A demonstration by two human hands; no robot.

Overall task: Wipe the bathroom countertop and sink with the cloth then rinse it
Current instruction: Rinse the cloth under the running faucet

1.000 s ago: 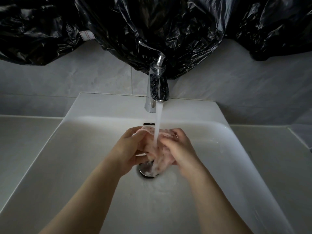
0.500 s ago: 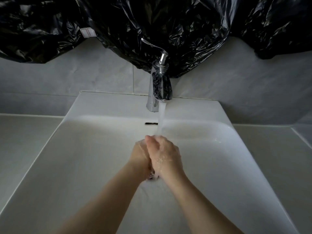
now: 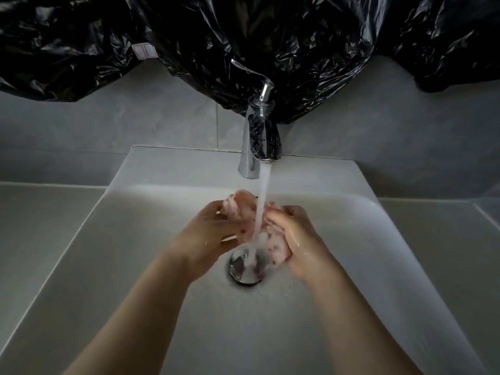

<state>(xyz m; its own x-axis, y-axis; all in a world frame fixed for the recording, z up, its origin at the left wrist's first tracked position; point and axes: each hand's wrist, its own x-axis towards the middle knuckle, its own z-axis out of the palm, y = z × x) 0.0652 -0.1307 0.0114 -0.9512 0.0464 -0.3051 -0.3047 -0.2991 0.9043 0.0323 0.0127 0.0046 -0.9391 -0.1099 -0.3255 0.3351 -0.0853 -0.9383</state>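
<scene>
From the head view, the white sink [image 3: 130, 266] holds running water from the chrome tap [image 3: 261, 142] falling onto its drain [image 3: 244, 269], while the left hand [image 3: 213, 236] and right hand [image 3: 297, 236], slightly apart, both clutch the wet pink cloth [image 3: 244, 215] under the stream.

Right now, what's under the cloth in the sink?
Directly below the cloth, held in the left hand and right hand, sits the chrome drain, with tap water falling onto it. The drain's right part is hidden by the cloth.
</scene>
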